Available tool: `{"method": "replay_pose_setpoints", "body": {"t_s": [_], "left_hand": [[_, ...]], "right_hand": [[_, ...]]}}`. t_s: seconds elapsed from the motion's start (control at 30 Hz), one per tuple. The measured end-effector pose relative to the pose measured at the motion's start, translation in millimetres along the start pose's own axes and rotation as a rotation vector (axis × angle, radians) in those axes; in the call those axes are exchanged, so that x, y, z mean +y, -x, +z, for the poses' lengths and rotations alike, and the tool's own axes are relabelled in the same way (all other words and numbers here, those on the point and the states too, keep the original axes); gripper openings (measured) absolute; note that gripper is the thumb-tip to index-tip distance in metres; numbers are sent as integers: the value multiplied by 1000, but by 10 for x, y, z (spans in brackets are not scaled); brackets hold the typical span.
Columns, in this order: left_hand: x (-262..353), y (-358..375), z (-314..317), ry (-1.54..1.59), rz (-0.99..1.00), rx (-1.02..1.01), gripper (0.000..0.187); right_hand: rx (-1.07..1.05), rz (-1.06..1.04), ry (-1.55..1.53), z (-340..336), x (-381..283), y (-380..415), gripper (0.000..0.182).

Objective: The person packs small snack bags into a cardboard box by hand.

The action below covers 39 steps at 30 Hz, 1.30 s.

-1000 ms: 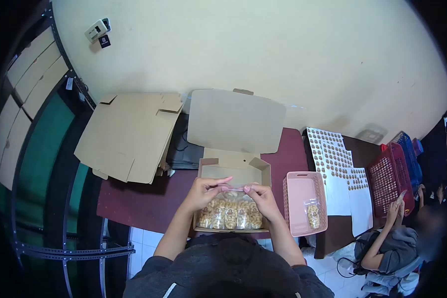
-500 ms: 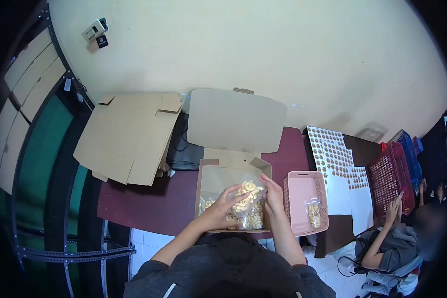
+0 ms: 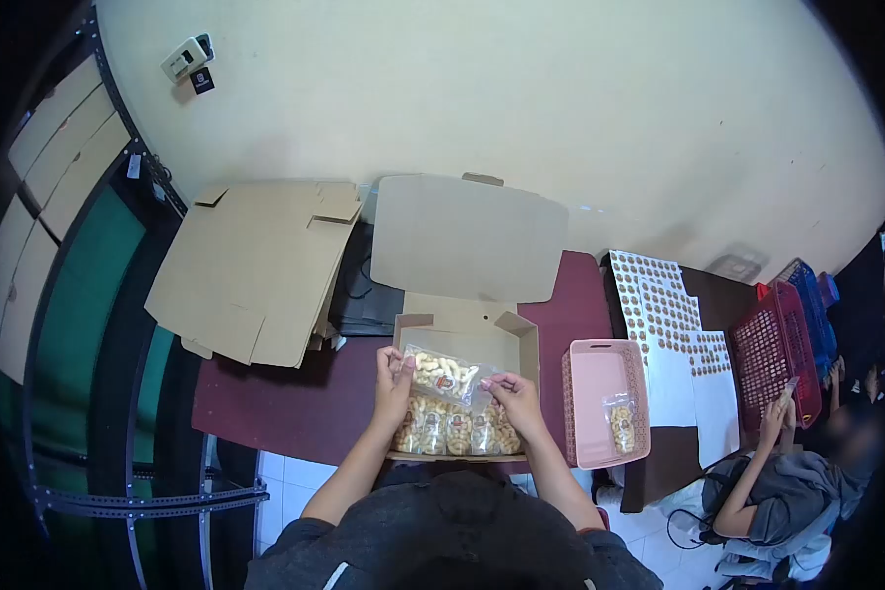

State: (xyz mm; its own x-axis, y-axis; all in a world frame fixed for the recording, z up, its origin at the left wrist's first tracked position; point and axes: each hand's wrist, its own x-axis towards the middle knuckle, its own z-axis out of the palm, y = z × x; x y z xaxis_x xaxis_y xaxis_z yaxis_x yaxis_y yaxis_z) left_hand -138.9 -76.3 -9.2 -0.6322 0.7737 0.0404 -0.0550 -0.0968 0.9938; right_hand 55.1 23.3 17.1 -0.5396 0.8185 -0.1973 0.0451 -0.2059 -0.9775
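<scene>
Between my two hands a clear bag of pale curled snacks is stretched out sideways, its round label facing up. My left hand pinches one end, and my right hand pinches the other. Under it stands an open cardboard box, lid raised against the wall. Several similar snack bags stand in a row along the near side of the box, labels showing. The held bag overlaps the top of that row in this view.
Right of the box, a pink basket holds one snack bag. Flattened cardboard boxes are stacked at left. Sticker sheets lie at right, near red and blue baskets. A person sits at far right.
The bag turned from upright and bunched to flat and sideways, label up. My left hand moved left to one end, my right hand lower to the other. The row of bags is now uncovered.
</scene>
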Motion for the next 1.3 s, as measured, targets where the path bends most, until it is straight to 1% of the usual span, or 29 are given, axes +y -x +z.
{"method": "replay_pose_setpoints", "body": {"t_s": [0.07,0.13,0.17,0.23,0.27,0.3,0.37,0.4,0.43,0.5,0.53,0.57,0.6,0.63,0.67,0.7,0.73,0.77,0.8,0.87,0.9,0.97,1.0,1.03,1.13,1.17,1.23,1.27,1.3], "left_hand": [[-38,-13,8,-31,31,45,24],[-69,-32,8,-84,119,119,21],[-83,-27,0,-86,118,119,21],[-46,-15,11,-267,110,144,22],[-47,-25,41,-429,220,205,20],[-64,-45,57,-429,219,205,20],[-179,-107,82,-422,179,152,18],[-382,-156,103,-292,122,152,17],[-408,-185,123,-292,123,152,17],[-446,-252,156,-292,20,58,17],[-486,-281,146,-382,-20,40,26],[-576,-318,159,-383,-17,37,26],[-739,-357,166,-333,0,54,33],[-873,-392,162,-285,17,74,41],[-945,-420,154,-342,15,70,53],[-958,-426,167,-346,14,73,53],[-963,-428,196,-481,61,98,55],[-966,-433,208,-616,107,124,58],[-962,-441,196,-618,107,127,58],[-948,-452,184,-641,-43,39,63],[-920,-456,185,-650,-118,-5,66],[-879,-415,219,-673,-136,-11,67],[-846,-386,236,-697,-155,-23,67],[-827,-363,239,-697,-156,-23,67],[-755,-269,269,-876,64,-50,69],[-730,-234,273,-878,59,-57,69],[-662,-210,303,-1095,54,-144,69],[-719,-205,280,-1097,45,-174,68],[-780,-197,246,-1098,44,-179,68]], "right_hand": [[2,15,4,22,55,4,12],[6,31,8,17,88,1,12],[15,29,22,16,95,-4,13],[21,29,34,9,122,-26,13],[50,-1,89,0,150,-53,14],[79,-31,145,-14,181,-85,14],[95,0,94,-34,268,-172,15],[156,-3,124,-40,318,-228,16],[217,-6,153,-50,377,-292,17],[214,-49,223,-99,479,-437,20],[203,-48,132,-107,523,-509,22],[192,-47,42,-112,572,-587,24],[107,-110,50,-200,804,-732,35],[108,-110,48,-211,953,-839,35],[106,-104,85,-203,1068,-925,40],[104,-98,123,-191,1151,-992,46],[50,-94,181,-185,1212,-1045,53],[46,-94,179,-157,1280,-1093,53],[42,-92,240,-119,1382,-1139,54],[19,-133,388,-92,1591,-1247,60],[16,-135,390,-60,1564,-1256,60],[20,-110,524,0,1522,-1255,65],[-2,-57,591,26,1403,-1227,72],[-3,-56,592,42,1365,-1205,72],[-61,-51,580,69,1317,-1188,79],[-58,-43,577,76,1324,-1169,79],[-33,-182,679,95,1229,-1125,81],[-89,-69,632,82,1127,-1099,82],[-86,-65,629,73,1138,-1098,82]]}}
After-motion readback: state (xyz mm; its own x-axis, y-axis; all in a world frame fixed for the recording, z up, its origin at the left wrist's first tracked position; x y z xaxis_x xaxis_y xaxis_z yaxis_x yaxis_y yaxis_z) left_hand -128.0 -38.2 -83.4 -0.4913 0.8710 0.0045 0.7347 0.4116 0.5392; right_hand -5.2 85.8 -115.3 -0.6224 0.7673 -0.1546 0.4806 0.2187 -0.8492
